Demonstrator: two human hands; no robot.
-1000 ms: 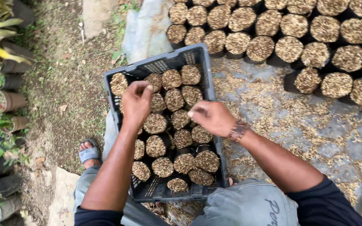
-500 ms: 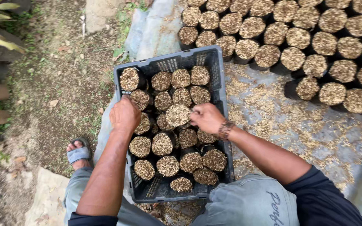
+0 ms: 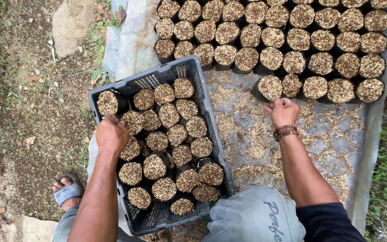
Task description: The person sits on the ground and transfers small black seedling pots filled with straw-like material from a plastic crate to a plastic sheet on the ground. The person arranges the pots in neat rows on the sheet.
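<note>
A grey plastic crate (image 3: 211, 112) holds several black bags filled with soil and husk (image 3: 169, 114). My left hand (image 3: 111, 134) is closed over a bag at the crate's left wall, hiding what its fingers grip. My right hand (image 3: 283, 112), with a beaded bracelet on the wrist, is out over the tarp, fingers curled. Its knuckles are against the lower edge of the end bag (image 3: 269, 87) in the nearest row of bags.
Several rows of filled bags (image 3: 310, 38) stand on a grey tarp (image 3: 328, 148) strewn with husk. Left of the crate are bare soil, a flat stone (image 3: 70, 22) and my sandalled foot (image 3: 67, 192). Grass borders the tarp on the right.
My right hand left the crate and moved right to the end of the nearest row on the tarp. My left hand stayed on the bags at the crate's left side.
</note>
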